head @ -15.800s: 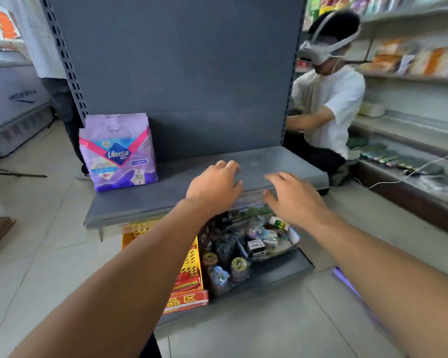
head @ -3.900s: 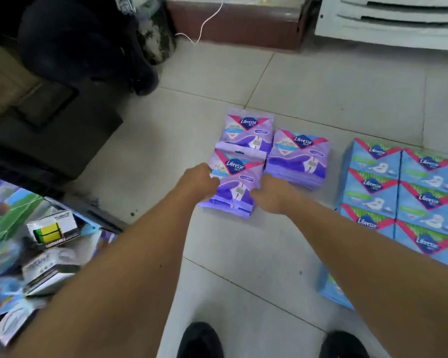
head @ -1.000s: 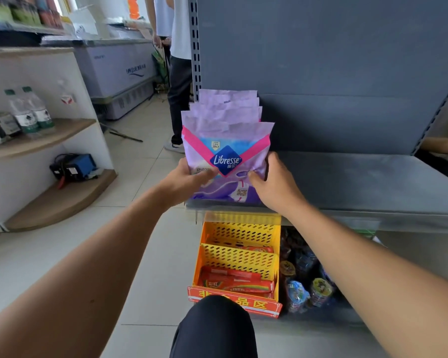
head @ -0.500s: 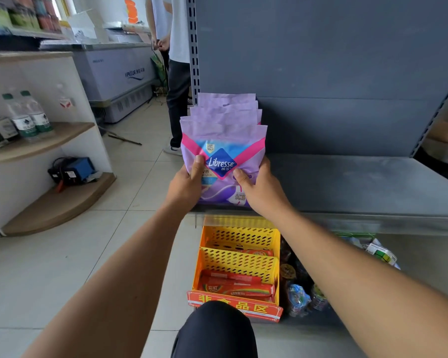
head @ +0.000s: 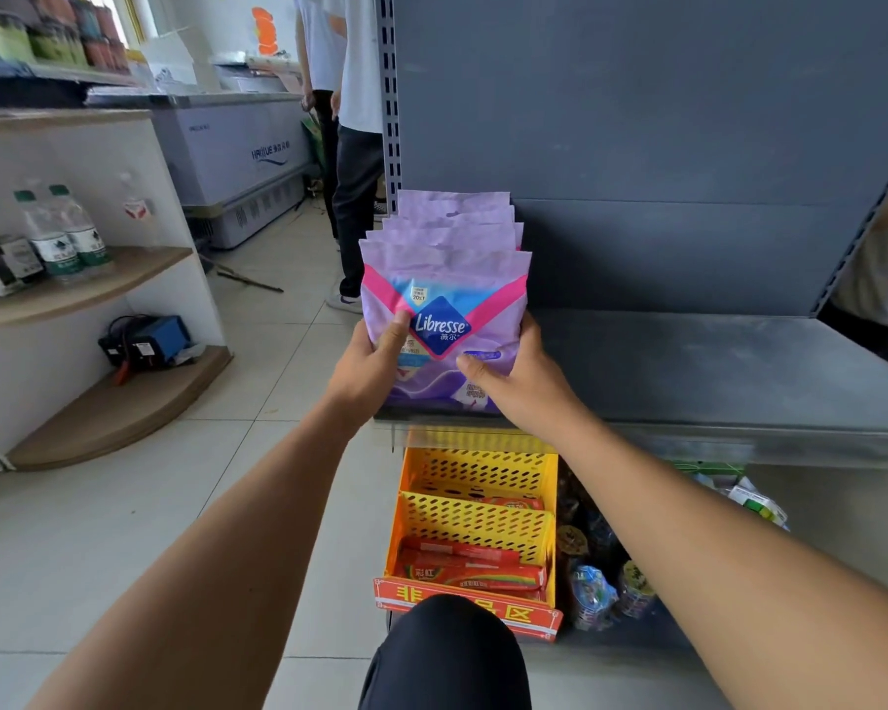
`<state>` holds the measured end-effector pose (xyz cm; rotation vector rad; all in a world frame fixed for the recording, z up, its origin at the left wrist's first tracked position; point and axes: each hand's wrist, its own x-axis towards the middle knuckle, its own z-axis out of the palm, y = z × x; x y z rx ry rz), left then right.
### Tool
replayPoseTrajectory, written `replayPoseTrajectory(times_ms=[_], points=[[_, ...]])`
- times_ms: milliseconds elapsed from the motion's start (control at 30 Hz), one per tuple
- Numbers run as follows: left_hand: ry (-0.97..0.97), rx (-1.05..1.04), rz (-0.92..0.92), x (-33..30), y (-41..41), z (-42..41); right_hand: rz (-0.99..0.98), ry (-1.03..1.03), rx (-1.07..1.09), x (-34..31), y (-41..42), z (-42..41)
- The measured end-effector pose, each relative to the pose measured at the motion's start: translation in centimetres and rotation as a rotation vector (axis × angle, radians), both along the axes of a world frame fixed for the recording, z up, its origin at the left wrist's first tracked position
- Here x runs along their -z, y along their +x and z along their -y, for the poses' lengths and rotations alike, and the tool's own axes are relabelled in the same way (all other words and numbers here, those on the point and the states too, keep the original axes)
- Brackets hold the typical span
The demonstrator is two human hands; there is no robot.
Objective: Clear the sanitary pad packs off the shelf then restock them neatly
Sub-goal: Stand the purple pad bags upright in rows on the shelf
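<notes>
Purple Libresse pad packs (head: 444,279) stand upright in a front-to-back row at the left end of the grey shelf (head: 713,371), against its back panel. Left hand (head: 367,368) grips the front pack's left edge, thumb laid across its face; right hand (head: 521,384) clasps its right side. Below the shelf sits a yellow perforated basket (head: 475,520) holding red snack packets (head: 475,573).
</notes>
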<state>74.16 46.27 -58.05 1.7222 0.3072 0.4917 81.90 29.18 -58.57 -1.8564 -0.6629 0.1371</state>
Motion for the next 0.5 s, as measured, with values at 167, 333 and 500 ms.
replayPoseTrajectory(times_ms=[167,333,500], points=[[-0.062,0.086,0.019,-0.5,-0.5,0.2,-0.060,0.004,0.032,-0.9,-0.2,-0.4],[-0.069,0.078,-0.014,-0.5,-0.2,0.4,-0.076,-0.029,0.070,-1.4,-0.2,-0.3],[-0.036,0.068,-0.033,-0.1,0.3,0.4,-0.067,-0.045,0.091,-1.1,0.1,-0.4]])
